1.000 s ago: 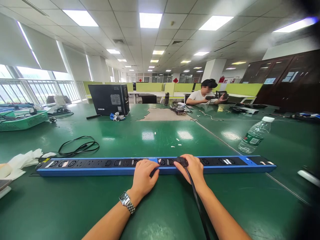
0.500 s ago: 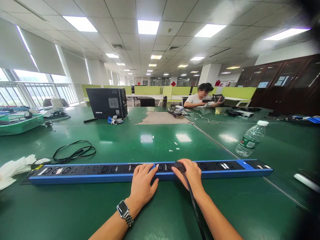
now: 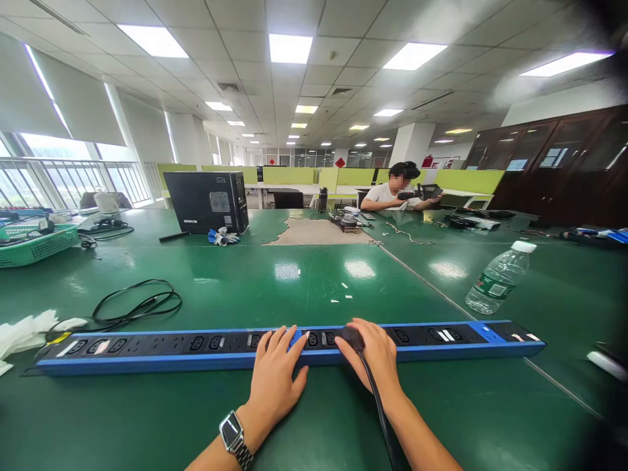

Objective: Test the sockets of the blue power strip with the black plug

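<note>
A long blue-and-black power strip [image 3: 196,362] lies across the green table in front of me, with a row of sockets along its top. My left hand [image 3: 278,366] rests on the middle of the strip, fingers stretched and spread over its sockets. Just to the right, my right hand [image 3: 375,356] grips a black power plug [image 3: 354,337] between thumb and fingers at the strip's sockets. Whether the plug sits fully in a socket cannot be seen. From the plug a black cable [image 3: 377,392] runs down toward me, beside my right forearm.
A water bottle [image 3: 498,281] stands beyond the strip's right part. Left lie a coiled black cord [image 3: 142,307], white tissue [image 3: 29,330] and a green basket [image 3: 42,248]. A black computer case [image 3: 206,203] stands behind. Across the table sits a person [image 3: 392,196] holding a dark object.
The view has shifted slightly, so the strip looks a little lower and larger. Both hands keep their places on it, the right one still holding the plug.
</note>
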Tool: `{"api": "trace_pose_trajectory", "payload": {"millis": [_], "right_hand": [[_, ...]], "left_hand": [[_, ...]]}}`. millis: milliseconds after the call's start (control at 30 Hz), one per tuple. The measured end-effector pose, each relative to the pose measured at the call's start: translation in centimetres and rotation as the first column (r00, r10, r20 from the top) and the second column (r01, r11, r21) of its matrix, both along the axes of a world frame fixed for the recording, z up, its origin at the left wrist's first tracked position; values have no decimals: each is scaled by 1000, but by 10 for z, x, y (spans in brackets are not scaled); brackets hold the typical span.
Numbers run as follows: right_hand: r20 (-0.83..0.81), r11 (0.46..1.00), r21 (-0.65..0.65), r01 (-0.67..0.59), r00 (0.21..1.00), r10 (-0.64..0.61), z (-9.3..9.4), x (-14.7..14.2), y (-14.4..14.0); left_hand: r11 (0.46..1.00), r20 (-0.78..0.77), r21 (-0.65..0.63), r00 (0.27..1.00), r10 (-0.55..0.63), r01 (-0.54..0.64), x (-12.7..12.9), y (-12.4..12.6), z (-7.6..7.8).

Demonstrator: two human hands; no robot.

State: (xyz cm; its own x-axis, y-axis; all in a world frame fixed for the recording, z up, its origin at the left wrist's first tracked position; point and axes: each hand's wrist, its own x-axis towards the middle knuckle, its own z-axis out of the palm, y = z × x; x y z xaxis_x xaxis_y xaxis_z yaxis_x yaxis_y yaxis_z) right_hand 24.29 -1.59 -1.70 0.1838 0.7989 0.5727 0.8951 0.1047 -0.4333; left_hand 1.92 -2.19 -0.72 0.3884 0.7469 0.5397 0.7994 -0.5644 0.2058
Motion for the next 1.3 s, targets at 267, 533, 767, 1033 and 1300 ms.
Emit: {"api": "trace_pose_trajectory", "payload": {"millis": [267, 533, 767, 1033, 1300], "right_hand": [[6, 1000, -5, -20, 1000, 20, -2, 0, 1], [1, 998, -47, -41, 999, 42, 0, 3, 1], [17, 998, -42, -48, 999, 48, 1, 2, 0], [26, 998, -36, -57, 998, 58, -4, 6, 2], [11, 998, -32, -53, 998, 54, -1, 4, 0]], "left_hand": [[1000, -17, -14, 1000, -10, 10, 0, 0, 0], [999, -32, -35, 999, -24, 23, -1, 0, 1], [999, -32, -40, 999, -33, 32, -2, 0, 0], [995, -39, -75, 997, -67, 64, -6, -2, 2], [995, -12, -69, 998, -67, 66, -6, -2, 1]]}}
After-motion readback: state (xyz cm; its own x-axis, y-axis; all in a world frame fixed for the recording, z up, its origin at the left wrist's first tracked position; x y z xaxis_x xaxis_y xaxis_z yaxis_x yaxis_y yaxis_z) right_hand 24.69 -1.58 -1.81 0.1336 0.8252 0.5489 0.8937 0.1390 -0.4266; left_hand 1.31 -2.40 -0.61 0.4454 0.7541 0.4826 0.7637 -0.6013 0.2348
